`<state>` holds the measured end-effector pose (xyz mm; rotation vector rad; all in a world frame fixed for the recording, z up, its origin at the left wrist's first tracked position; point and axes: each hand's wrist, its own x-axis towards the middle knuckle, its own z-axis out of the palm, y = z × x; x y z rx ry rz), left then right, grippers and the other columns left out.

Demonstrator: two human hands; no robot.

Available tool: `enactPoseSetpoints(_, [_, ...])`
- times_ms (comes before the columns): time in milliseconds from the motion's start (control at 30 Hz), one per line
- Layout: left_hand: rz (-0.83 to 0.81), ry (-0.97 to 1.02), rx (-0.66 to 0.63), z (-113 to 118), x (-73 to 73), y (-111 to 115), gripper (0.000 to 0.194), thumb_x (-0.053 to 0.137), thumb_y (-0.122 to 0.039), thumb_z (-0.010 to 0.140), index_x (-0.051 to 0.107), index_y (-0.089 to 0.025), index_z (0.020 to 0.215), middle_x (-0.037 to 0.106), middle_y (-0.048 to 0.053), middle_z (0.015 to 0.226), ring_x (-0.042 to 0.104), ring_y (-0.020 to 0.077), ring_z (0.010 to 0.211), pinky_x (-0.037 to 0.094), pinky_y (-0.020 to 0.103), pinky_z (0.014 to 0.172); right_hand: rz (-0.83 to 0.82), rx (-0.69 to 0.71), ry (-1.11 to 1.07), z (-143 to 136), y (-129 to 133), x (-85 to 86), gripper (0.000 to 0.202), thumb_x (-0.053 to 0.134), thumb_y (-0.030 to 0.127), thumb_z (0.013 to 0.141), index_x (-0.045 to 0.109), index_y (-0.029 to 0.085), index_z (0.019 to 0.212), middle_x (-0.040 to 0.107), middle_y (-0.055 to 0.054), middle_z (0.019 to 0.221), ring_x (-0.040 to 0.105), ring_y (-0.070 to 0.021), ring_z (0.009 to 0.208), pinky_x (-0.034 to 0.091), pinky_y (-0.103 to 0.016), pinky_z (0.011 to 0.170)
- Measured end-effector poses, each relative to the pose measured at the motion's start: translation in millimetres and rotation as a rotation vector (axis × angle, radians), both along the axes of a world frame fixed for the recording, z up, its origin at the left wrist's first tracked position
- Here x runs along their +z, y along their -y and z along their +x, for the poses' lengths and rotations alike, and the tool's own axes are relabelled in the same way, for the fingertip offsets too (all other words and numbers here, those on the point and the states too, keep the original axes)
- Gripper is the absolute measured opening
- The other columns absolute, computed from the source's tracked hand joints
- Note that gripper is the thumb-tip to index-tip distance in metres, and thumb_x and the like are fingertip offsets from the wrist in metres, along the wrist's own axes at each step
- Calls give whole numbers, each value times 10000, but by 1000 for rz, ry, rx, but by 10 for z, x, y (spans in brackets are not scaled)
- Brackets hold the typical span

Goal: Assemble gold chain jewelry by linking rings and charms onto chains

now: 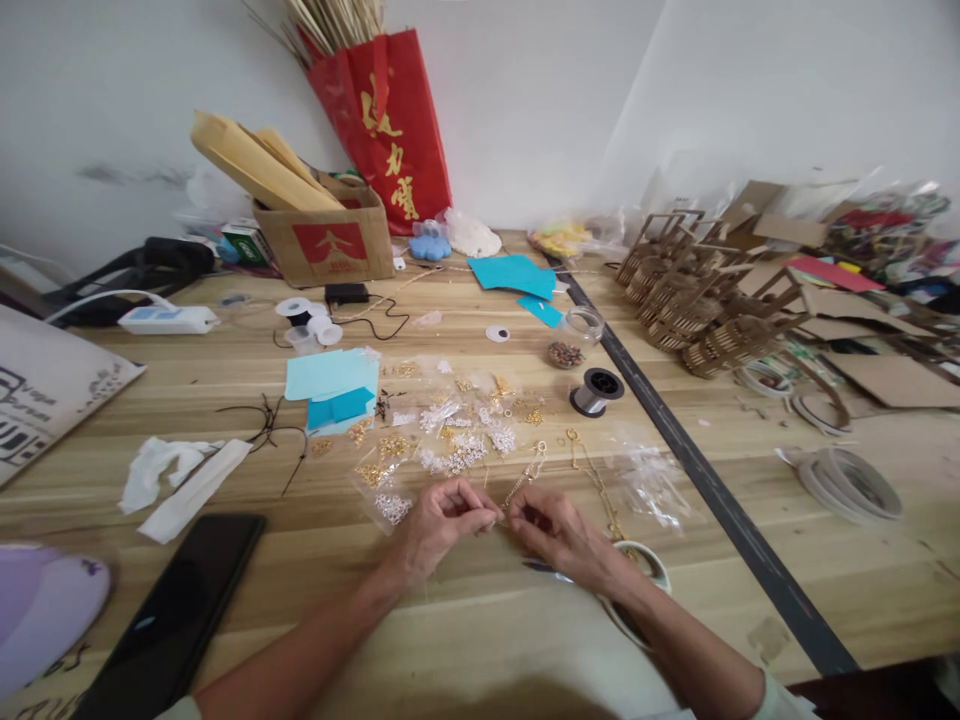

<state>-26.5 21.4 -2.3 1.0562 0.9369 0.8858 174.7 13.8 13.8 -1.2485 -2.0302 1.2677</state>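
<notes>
Above the front of the wooden table, my left hand [448, 522] is closed in a pinch, thumb against forefinger; whatever lies between the fingertips is too small to name. Facing it closely, my right hand [561, 532] pinches too, at the near end of a thin chain [528, 472] that trails away over the wood. A gold chain [596, 482] lies to the right of that hand. Partly hidden under my right wrist is a tool with a pale curved handle [654, 562]. Beyond the hands are small bags and piles of silver findings [459, 455] and gold findings [394, 447].
A wire spool [598, 392] and a jar of beads [574, 340] stand behind right. Clear plastic bags [651, 480] lie rightward, by a dark strip [697, 470]. At left are a phone [176, 610] and white strips [196, 490]. Woven baskets [694, 290] stand at back right.
</notes>
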Motion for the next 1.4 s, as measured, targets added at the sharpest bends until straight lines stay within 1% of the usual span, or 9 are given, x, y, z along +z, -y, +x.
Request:
enactPoseSetpoints(133, [-11,-32,25,21,-26,9,224,759,-294,674,591,-145,669,620,-13,588,533,106,541,437,238,567,233,43,71,-39,31,-9,148,439,219,965,547,173,874,575,-23,794,536,-135,689,416,-243,618])
enactPoseSetpoints(333, [-21,-50,26,60,-30,41,249,757,-283,654,557,-166,745,578,-50,587,531,105,540,428,232,549,617,104,272,-63,93,-52,198,368,214,996,562,176,989,582,-123,1089,614,-180,855,507,-271,663])
enactPoseSetpoints(533, [-23,-104,-15,67,-15,57,193,718,-253,667,546,-166,651,561,-49,551,519,99,519,413,219,530,817,175,339,-60,110,-22,255,352,155,987,604,151,1021,615,-155,1185,643,-223,932,547,-306,682])
enactPoseSetpoints(633, [-15,-144,-29,55,28,55,117,688,-208,670,588,-157,640,577,-39,559,530,107,540,421,222,547,806,206,332,-53,102,-15,264,353,135,980,602,149,1068,625,-152,1196,656,-224,945,559,-311,695])
enactPoseSetpoints(767, [46,-204,-82,26,67,38,70,687,-204,683,641,-155,663,625,-16,621,557,127,606,421,227,587,720,231,264,-46,92,-4,254,357,140,986,562,157,1137,610,-151,1229,641,-209,1045,555,-301,797])
enactPoseSetpoints(967, [110,-251,-156,-10,119,25,85,687,-223,707,635,-158,690,640,3,692,567,137,664,419,219,612,600,255,184,-46,84,23,174,367,157,991,520,182,1069,596,-148,1220,618,-201,1080,541,-310,834])
enactPoseSetpoints(1067, [106,-257,-179,-12,150,37,79,672,-212,727,618,-157,708,619,-6,678,569,132,655,421,221,616,561,253,180,-49,82,17,152,353,166,995,498,182,1038,597,-144,1160,627,-197,1012,535,-305,791])
enactPoseSetpoints(1233, [99,-250,-176,-2,108,57,59,651,-175,728,595,-156,733,618,-4,712,592,141,685,462,248,666,538,262,237,-48,80,-26,154,336,160,995,479,181,942,593,-80,889,606,-179,784,492,-281,676])
enactPoseSetpoints(1400, [148,-252,-149,12,42,60,42,623,-135,718,601,-161,742,632,2,745,601,143,710,483,258,691,533,232,233,-49,76,-51,158,335,170,998,483,183,945,587,-72,852,583,-179,755,461,-280,673])
